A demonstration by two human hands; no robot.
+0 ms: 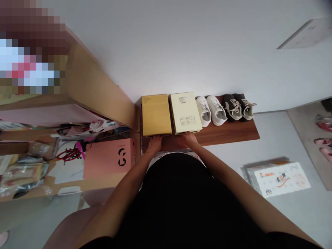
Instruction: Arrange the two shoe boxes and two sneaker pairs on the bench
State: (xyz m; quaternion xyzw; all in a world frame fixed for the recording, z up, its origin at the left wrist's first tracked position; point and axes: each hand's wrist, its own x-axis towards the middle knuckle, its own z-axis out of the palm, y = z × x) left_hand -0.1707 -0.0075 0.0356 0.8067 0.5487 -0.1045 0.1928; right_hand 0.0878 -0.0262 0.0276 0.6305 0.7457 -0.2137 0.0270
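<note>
A gold box [156, 115] and a cream box [186, 112] with printed labels lie side by side on a dark wooden shelf board [228, 133]. At the near edge of the gold box, my left hand [155, 144] touches it with fingers stretched forward. My right hand [190, 139] rests its extended fingers against the near edge of the cream box. Part of the fingertips on both hands is hard to make out. Right of the boxes stand a pair of white sneakers [217, 110] and a pair of black sneakers [232, 108] with pale laces.
A pale wall [186, 45] rises behind the board. To the left, a cluttered desk [98, 183] carries a pink box [109, 157], papers and plastic bags. A white tissue pack [282, 179] lies on the floor at right, with pink footwear [325, 153] farther off.
</note>
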